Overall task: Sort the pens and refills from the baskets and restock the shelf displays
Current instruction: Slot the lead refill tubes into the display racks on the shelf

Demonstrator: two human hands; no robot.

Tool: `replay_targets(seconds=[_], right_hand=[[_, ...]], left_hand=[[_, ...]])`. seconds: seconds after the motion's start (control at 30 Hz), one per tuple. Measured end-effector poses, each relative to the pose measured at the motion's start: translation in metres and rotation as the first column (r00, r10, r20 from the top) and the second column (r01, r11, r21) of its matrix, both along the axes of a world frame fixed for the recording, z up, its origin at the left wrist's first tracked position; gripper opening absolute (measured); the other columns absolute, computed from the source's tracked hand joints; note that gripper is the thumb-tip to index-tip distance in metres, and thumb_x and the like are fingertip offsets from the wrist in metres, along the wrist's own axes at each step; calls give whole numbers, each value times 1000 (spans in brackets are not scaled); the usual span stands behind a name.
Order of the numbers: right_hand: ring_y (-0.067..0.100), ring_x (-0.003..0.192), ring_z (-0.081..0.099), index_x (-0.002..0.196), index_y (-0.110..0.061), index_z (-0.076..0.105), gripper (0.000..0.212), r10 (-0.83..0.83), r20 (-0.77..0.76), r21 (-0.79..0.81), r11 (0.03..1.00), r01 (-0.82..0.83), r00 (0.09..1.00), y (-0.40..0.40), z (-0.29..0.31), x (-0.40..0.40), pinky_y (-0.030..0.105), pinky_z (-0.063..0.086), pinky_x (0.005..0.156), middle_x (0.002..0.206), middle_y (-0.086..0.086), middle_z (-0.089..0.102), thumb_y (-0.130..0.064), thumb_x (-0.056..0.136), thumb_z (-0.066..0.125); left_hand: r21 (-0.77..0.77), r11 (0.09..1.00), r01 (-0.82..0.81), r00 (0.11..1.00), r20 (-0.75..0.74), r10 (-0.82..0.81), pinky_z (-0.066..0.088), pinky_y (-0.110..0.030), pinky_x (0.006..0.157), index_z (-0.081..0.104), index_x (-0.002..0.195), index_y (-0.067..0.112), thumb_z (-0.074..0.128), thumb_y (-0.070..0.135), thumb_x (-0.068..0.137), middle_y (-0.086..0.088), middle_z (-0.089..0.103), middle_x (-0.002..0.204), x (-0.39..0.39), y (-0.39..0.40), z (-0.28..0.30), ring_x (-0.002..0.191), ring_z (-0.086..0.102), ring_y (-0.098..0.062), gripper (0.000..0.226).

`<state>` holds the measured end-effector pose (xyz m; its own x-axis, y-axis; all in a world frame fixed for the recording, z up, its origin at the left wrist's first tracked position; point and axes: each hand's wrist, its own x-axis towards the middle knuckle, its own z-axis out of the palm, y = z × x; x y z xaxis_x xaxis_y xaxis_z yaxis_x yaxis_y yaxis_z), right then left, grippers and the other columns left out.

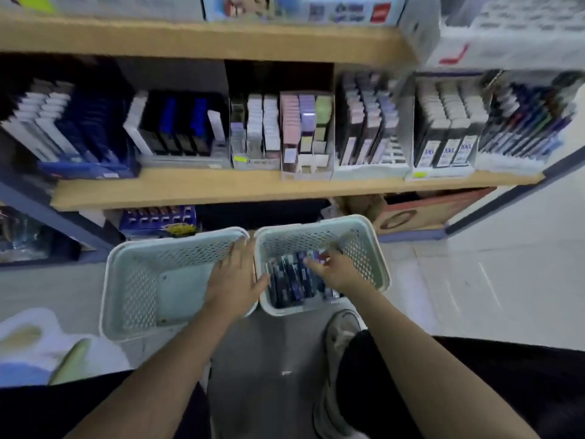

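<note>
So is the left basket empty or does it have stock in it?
Empty, as far as shows: the left basket has a bare floor, while the right basket holds dark packs.

Dark, seemingly boxed refills point(294, 278) inside right pale basket point(373, 248)

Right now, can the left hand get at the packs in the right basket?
Probably yes. The left hand rests on the rims between the baskets, the packs lie uncovered beside it; only the right hand crowds them.
</note>
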<state>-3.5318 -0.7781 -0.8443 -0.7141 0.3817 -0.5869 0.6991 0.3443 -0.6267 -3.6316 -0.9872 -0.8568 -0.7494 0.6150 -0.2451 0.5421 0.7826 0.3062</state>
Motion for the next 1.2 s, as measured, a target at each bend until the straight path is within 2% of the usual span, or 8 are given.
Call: replay_targets(seconds=[0.07, 0.23, 0.4, 0.5, 0.77, 0.9, 1.07, 1.2], right_hand=[[18, 94, 53, 100, -20, 44, 61, -59, 110, -38, 997, 64, 992, 7, -49, 0, 30, 44, 77, 96, 0, 55, -66, 73, 76], [8, 79, 48, 85, -23, 50, 37, -12, 190, -84, 996, 29, 982, 5, -96, -27, 28, 39, 77, 81, -3, 46, -49, 83, 75], [23, 114, 59, 132, -5, 56, 75, -22, 253, -174, 982, 67, 967, -13, -120, -51, 18, 47, 81, 123, 6, 62, -53, 79, 78], [33, 133, 48, 147, 0, 39, 113, -40, 290, -82, 994, 66, 956, -23, -125, -60, 37, 45, 106, 145, 17, 49, -69, 66, 79], [33, 139, 42, 146, 1, 40, 108, -115, 355, -98, 982, 159, 928, -23, -127, -63, 39, 38, 113, 151, 16, 44, -62, 69, 81], [29, 128, 55, 143, -5, 46, 128, -151, 331, -167, 962, 215, 932, -32, -130, -61, 42, 47, 107, 144, 9, 54, -74, 43, 86], [34, 136, 46, 147, 1, 38, 107, -130, 351, -181, 962, 204, 927, -36, -133, -61, 40, 42, 107, 150, 17, 46, -57, 69, 84], [36, 137, 45, 146, 4, 37, 110, -141, 367, -209, 951, 230, 919, -35, -138, -58, 40, 42, 109, 151, 20, 44, -57, 67, 85]], left_hand=[[-21, 999, -47, 997, 53, 48, 30, -49, 118, 0, 161, 15, 45, 60, 97, -7, 4, 169, 0, -4, -33, 155, 13, -27, 90], [68, 992, -109, 980, 174, 96, 27, -47, 118, -6, 161, 24, 44, 62, 96, -1, 1, 170, -1, -9, -67, 155, 12, -21, 90], [223, 957, -186, 949, 292, 116, 33, -48, 117, -6, 158, 44, 38, 73, 92, 5, 12, 169, 1, -18, -75, 153, 18, -18, 84], [222, 959, -178, 957, 264, 117, 42, -49, 109, -4, 157, 48, 34, 75, 93, -1, 23, 165, 2, -24, -74, 148, 31, -24, 79], [162, 974, -157, 966, 230, 117, 51, -44, 92, -2, 157, 48, 29, 76, 92, -7, 41, 154, 7, -28, -70, 127, 54, -30, 78], [162, 971, -175, 957, 258, 129, 50, -40, 86, 1, 158, 47, 34, 71, 91, -5, 46, 149, 6, -28, -66, 118, 59, -29, 79], [178, 968, -179, 952, 280, 125, 51, -38, 84, -3, 157, 50, 39, 67, 94, -4, 48, 147, 6, -28, -66, 111, 61, -25, 78], [178, 967, -181, 951, 281, 126, 51, -39, 86, -2, 157, 49, 34, 71, 90, -4, 47, 149, 7, -28, -65, 116, 60, -25, 79]])
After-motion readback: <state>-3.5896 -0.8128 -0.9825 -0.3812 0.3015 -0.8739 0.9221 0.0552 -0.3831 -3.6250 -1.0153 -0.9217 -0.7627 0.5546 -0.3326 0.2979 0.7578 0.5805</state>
